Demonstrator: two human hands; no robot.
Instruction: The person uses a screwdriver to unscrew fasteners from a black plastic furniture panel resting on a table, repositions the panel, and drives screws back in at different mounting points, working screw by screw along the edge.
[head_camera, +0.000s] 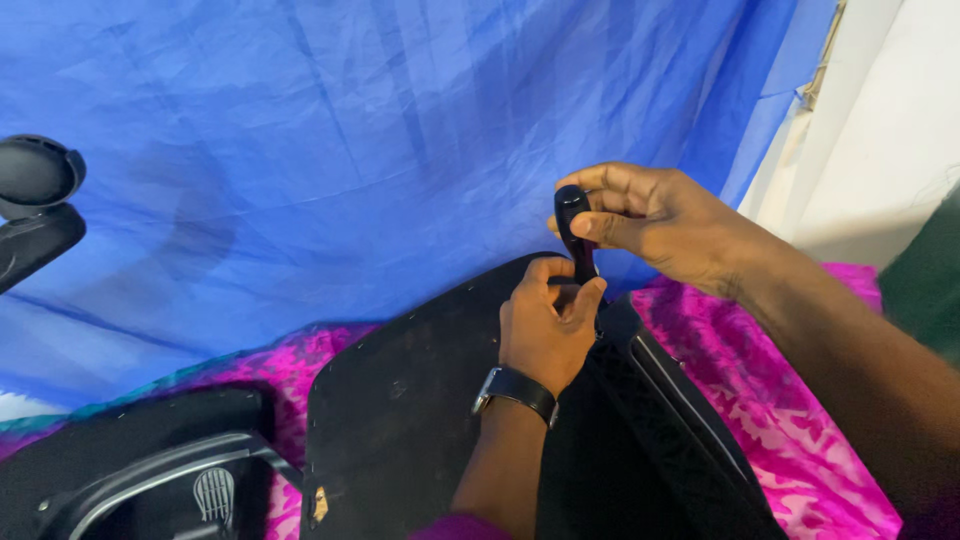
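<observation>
While the fingers (612, 228) of the right hand (670, 225) pinch a small glossy black handle (574, 232) held upright, the left hand (545, 328) curls closed around its lower end, just below. A dark watch (517, 388) bands the left wrist. Both hands work above a flat black panel (400, 410) with a mesh-covered black part (655, 435) alongside it on the right. These rest on a bright pink patterned cloth (800, 400) covering the surface. A blue sheet (400, 150) hangs as a backdrop behind; a pale wall (880, 130) shows at right. Black chair parts (150, 470) lie at lower left, and a round black piece (35, 175) sits at the left edge.
</observation>
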